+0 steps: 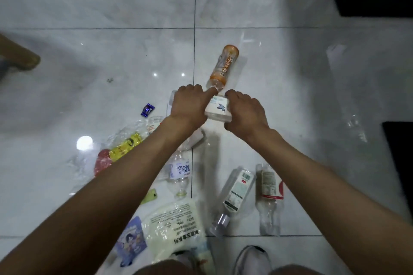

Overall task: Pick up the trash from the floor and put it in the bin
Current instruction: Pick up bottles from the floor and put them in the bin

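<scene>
Holding a white packet, right hand grips it; left hand apparently clenched alongside.

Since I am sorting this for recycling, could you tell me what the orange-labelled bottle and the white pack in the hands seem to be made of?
The orange-labelled bottle looks like clear plastic with a glossy printed sleeve: its neck end shows see-through and shiny. The white pack, held between the left hand and right hand, looks like soft glossy plastic film, perhaps over tissues: it glints at its near edge. What is inside cannot be seen.
</scene>
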